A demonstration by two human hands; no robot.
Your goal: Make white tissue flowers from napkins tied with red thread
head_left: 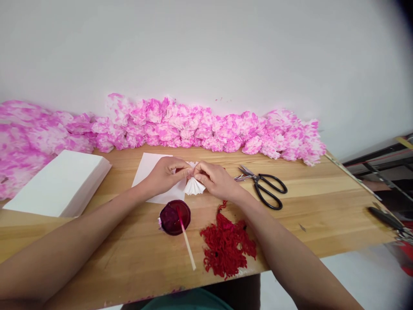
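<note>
Two bare hands are pinched together over a wooden table point(129, 262) here, both on the same little piece of pleated white paper point(194, 187). The left hand point(168, 173) has thumb and fingers closed on the gathered top of it, and the right hand point(215, 179) is nipping it from the other side, so neither one is spread wide. The folds fan out below the fingertips, right around the middle of the table. A loose white sheet point(141, 180) lies flat partly under the left hand, and further left there's a chunky stack of white paper point(58, 183). Nearer the person sits a small round dish point(166, 219) of dark purplish-red stuff, with a stick point(188, 249) leaning out of it, pink at the dish end and pale at the other. Just right of that is a messy heap of red yarn point(227, 247), close by the right forearm. Black-handled scissors point(269, 189) lie beyond that arm, blades angled toward the back. And honestly, the pink-and-white fluffy paper bunches point(193, 127) piled along the wall point(206, 51) take up most of the back edge.
</note>
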